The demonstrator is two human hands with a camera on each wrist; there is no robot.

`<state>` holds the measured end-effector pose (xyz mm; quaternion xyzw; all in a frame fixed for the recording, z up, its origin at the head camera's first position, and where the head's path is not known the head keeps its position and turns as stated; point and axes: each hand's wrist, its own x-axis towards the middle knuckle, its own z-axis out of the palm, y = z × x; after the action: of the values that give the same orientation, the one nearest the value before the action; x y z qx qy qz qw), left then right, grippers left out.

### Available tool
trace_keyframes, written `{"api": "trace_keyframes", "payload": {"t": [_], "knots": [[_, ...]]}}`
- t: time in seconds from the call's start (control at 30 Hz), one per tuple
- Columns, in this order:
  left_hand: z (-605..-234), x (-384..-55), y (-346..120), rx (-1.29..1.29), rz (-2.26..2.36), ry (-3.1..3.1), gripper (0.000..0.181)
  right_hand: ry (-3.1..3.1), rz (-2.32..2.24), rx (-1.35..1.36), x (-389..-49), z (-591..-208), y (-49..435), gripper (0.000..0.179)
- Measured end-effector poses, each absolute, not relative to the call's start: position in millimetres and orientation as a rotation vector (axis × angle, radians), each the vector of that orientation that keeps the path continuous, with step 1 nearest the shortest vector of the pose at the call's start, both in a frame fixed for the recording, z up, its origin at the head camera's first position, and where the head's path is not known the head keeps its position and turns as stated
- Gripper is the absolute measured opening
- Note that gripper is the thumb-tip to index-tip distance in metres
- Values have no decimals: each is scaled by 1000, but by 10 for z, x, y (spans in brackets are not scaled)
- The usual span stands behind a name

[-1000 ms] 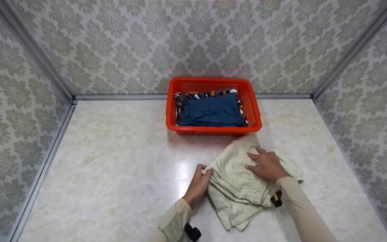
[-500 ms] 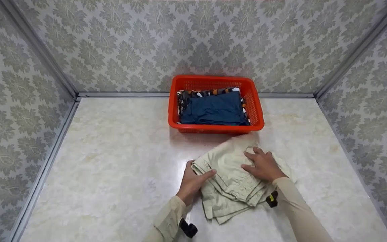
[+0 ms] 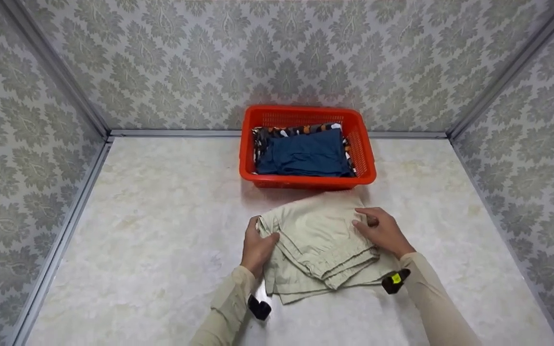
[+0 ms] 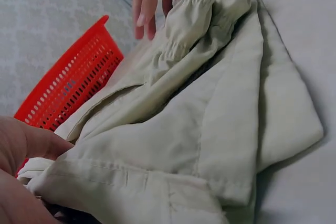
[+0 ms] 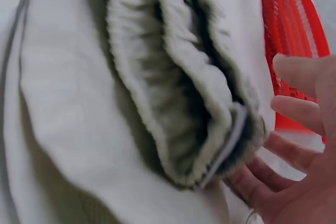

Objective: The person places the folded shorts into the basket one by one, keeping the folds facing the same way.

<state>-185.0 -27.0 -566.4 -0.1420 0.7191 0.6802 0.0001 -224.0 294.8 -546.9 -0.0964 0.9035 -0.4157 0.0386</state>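
Note:
Pale khaki shorts (image 3: 315, 235) with a gathered elastic waistband lie folded in layers on the table, in front of the red basket. My left hand (image 3: 258, 248) grips their left edge, thumb on top and fingers round the side. In the left wrist view the thumb (image 4: 44, 141) presses into the cloth beside a stitched hem. My right hand (image 3: 384, 233) is at the right edge near the waistband end, its fingers loosely extended. The right wrist view shows those fingers (image 5: 296, 111) spread, the lower ones partly hidden beneath the cloth.
A red plastic basket (image 3: 306, 181) stands against the patterned back wall (image 3: 277, 57). Inside it lies a folded dark blue garment (image 3: 306, 154) on top of a multicoloured patterned cloth (image 3: 318, 129). Patterned side walls close off the pale marbled table (image 3: 161, 230).
My left hand has drawn the left edge of the shorts leftward and away from me, spreading them flatter and squarer. My right hand has shifted from on top of the cloth to its right edge.

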Motion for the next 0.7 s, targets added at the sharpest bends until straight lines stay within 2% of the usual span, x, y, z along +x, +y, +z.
{"api": "trace_keyframes", "payload": {"t": [0.13,0.23,0.5,0.7], "knots": [[-5664,-1934,-349,-448,2072,2303,55,2818,-1367,-125,-2224,-5449,3017,40],[-5656,-2001,-405,-423,2028,2335,53,2840,-1353,19,-2199,-5407,3054,43],[-5652,-2148,-535,-407,2001,2311,50,2444,-1353,401,-2097,-5241,3091,98],[-5700,-2200,-577,-465,1908,2416,50,2199,-1503,543,-2071,-5234,3079,113]]}}
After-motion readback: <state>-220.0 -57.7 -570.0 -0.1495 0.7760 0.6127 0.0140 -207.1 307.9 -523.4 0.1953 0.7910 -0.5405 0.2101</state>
